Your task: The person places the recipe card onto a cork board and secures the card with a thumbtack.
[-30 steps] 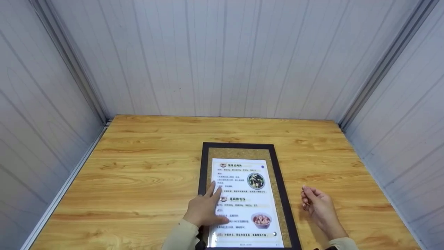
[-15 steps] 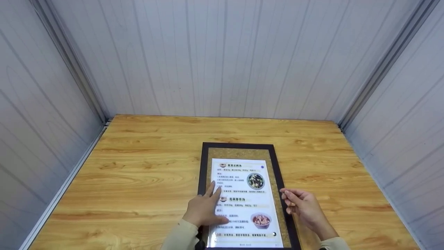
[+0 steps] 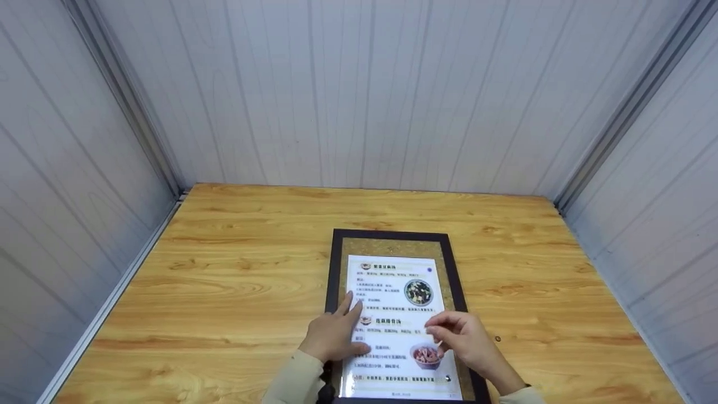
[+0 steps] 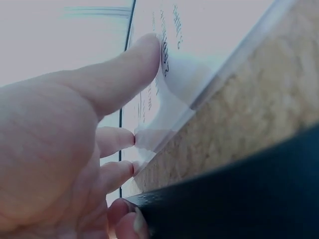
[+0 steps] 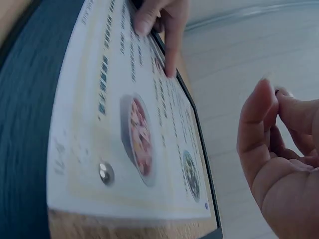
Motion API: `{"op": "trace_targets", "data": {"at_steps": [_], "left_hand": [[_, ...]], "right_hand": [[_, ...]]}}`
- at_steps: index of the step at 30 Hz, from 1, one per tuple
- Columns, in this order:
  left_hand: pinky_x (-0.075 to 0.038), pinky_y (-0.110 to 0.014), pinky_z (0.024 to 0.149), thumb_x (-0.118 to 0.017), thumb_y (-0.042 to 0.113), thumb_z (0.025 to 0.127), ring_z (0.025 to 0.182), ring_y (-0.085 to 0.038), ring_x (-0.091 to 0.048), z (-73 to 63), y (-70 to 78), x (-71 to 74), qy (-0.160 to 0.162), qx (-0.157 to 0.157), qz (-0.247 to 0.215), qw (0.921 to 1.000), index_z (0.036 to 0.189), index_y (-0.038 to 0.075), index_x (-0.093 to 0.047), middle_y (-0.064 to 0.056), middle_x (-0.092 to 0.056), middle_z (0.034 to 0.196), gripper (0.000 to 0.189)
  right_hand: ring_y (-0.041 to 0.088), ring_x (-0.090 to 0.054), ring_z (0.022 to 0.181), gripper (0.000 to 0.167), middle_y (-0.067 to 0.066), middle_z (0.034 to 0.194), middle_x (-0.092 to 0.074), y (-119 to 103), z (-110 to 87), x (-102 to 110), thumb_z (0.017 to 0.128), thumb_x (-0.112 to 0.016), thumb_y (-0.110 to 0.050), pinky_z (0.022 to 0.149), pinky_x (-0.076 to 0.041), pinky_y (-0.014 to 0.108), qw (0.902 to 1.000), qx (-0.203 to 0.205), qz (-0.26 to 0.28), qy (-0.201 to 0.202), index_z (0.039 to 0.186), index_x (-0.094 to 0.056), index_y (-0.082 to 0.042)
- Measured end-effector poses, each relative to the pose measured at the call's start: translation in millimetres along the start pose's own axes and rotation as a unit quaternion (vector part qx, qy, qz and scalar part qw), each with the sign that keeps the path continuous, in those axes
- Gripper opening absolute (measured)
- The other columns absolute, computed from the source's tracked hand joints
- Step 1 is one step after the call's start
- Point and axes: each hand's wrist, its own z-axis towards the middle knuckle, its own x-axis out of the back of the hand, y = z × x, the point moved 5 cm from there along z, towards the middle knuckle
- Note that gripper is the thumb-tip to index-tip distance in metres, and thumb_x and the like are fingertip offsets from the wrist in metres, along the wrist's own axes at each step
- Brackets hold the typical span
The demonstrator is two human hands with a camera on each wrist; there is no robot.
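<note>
My left hand (image 3: 332,335) lies with spread fingers on the left side of a glossy printed recipe sheet (image 3: 387,297). The sheet rests on a cork board (image 3: 392,246) with a black frame (image 3: 456,280). Over the sheet's right side, near the printed pink bowl, hovers my right hand (image 3: 465,341). Its thumb and forefinger pinch a tiny thumbtack (image 5: 277,91), mostly hidden, with a small dark bit showing. A silver thumbtack (image 5: 105,173) sits in the sheet's lower right corner, and a blue one (image 3: 429,270) at its upper right.
The framed board lies on a wood-grain table (image 3: 235,292). A small round dark spot (image 3: 497,339) shows on the tabletop right of the frame. Pale panelled walls (image 3: 359,101) close off the back and both sides.
My right hand has moved left from the table beside the frame to over the sheet, still pinching. My left hand stays in place on the sheet. The view has shifted slightly.
</note>
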Motion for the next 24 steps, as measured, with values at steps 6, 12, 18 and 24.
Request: {"op": "trace_targets", "data": {"at_steps": [6,12,18,24], "left_hand": [[-0.052,-0.049,0.073,-0.078,0.055,0.078,0.109,-0.046,-0.061,0.1,-1.3,-0.6,0.009,0.0,0.011,0.9999,0.149,0.007,-0.045,-0.02,-0.031,0.157,0.092],[-0.051,-0.048,0.07,-0.079,0.052,0.077,0.103,-0.047,-0.062,-0.8,-1.2,-0.4,0.019,0.007,0.011,0.9997,0.148,0.008,-0.047,-0.019,-0.034,0.156,0.089],[-0.05,-0.045,0.069,-0.079,0.05,0.077,0.099,-0.044,-0.063,-1.5,0.9,0.3,0.021,0.005,0.008,0.9997,0.147,0.007,-0.048,-0.018,-0.035,0.156,0.088],[-0.049,-0.043,0.062,-0.079,0.048,0.077,0.093,-0.042,-0.064,-2.7,2.2,2.5,0.037,-0.003,0.015,0.9992,0.146,0.006,-0.049,-0.019,-0.037,0.155,0.086]], "right_hand": [[0.008,-0.058,0.057,0.008,0.016,0.08,-0.067,1.8,3.1,-50.9,0.09,-0.069,-0.003,0.053,-0.052,0.023,0.9971,-0.016,-0.065,-0.034,0.092,-0.071,0.005],[0.004,-0.059,0.071,0.004,-0.005,0.083,-0.067,3.9,6.6,-99.1,0.089,-0.071,-0.007,0.066,-0.051,0.024,0.9806,0.059,-0.17,-0.078,0.087,-0.074,-0.007],[0.003,-0.06,0.083,0.005,-0.002,0.084,-0.068,8.2,9.0,-126.9,0.09,-0.07,-0.004,0.076,-0.05,0.024,0.9488,0.137,-0.252,-0.131,0.086,-0.073,-0.006],[0.004,-0.06,0.083,0.006,-0.006,0.082,-0.068,11.0,10.7,-136.2,0.086,-0.073,-0.003,0.078,-0.048,0.024,0.9129,0.164,-0.349,-0.133,0.084,-0.075,-0.008]]}}
